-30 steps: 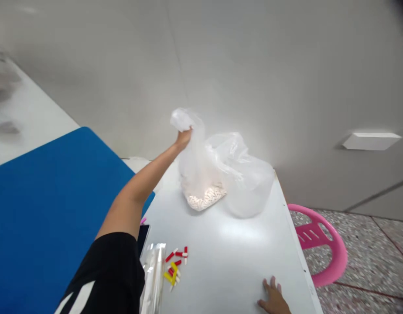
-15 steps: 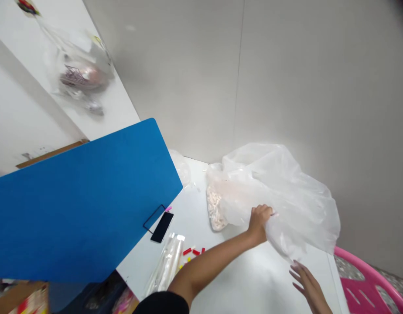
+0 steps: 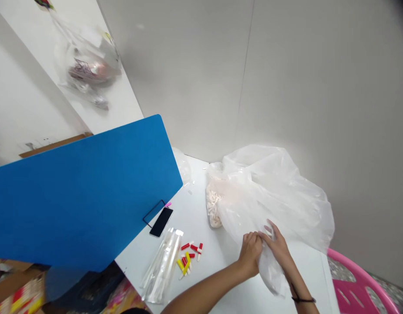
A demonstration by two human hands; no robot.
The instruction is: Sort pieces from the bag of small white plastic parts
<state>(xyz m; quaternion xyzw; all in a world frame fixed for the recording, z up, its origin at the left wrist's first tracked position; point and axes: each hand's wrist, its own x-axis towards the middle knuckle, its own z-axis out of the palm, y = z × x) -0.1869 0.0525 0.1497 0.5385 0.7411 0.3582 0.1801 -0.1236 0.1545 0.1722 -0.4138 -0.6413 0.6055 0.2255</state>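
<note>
A blue partition board (image 3: 80, 192) rises at the edge of the tabletop (image 3: 217, 261), with a black smartphone (image 3: 161, 222) just beside it. Red-and-white and yellow capsule halves (image 3: 187, 257) lie in a small scatter near a clear plastic sleeve (image 3: 161, 266). A pink plastic chair (image 3: 358, 292) sits beyond the tabletop's right edge on speckled terrazzo floor (image 3: 343, 268), below a pale grey wall panel (image 3: 286, 74).
</note>
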